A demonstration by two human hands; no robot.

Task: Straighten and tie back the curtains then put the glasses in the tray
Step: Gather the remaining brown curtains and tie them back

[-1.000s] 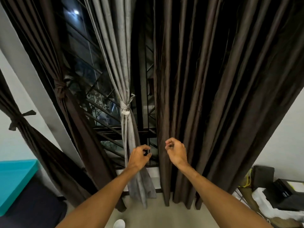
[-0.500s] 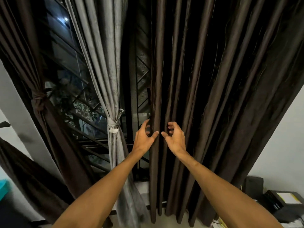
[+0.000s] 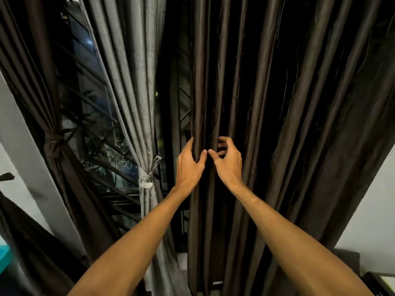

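Note:
A wide dark brown curtain hangs loose over the right half of the window. My left hand grips its left edge fold, fingers behind the cloth and thumb in front. Right beside it, my right hand curls its fingers into the neighbouring folds, thumb tip close to my left thumb. To the left hangs a grey curtain, tied at the waist with a grey tieback. Further left a brown curtain is knotted with its own tie. No glasses or tray are in view.
Behind the curtains is a dark window with a metal grille. A white wall column stands at the left, with another brown curtain below it. A teal surface shows at the left edge; dark equipment sits at bottom right.
Both hands rose and closed onto the left edge of the loose brown curtain. My view came closer to the curtain and shifted right.

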